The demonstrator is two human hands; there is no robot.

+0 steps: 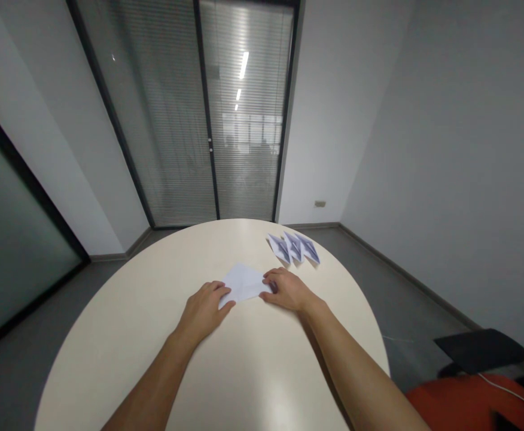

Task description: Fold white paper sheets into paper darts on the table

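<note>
A folded sheet of white paper (pixel 244 282) lies on the round cream table (pixel 154 335), with a peak at its far side. My left hand (pixel 206 305) grips the paper's left corner, thumb toward me and fingers over the edge. At the right corner, my right hand (pixel 286 290) pinches the paper between thumb and curled fingers. Just beyond my right hand, three folded paper pieces (pixel 293 248) lie in an overlapping row near the table's far right edge. Their exact shape is too small to make out.
A red chair (pixel 459 404) with a dark flat object (pixel 484 350) and a pale cable on it stands at the lower right. Past the table are a glass door with blinds (pixel 248 131) and grey walls. A socket (pixel 320 203) sits low on the wall.
</note>
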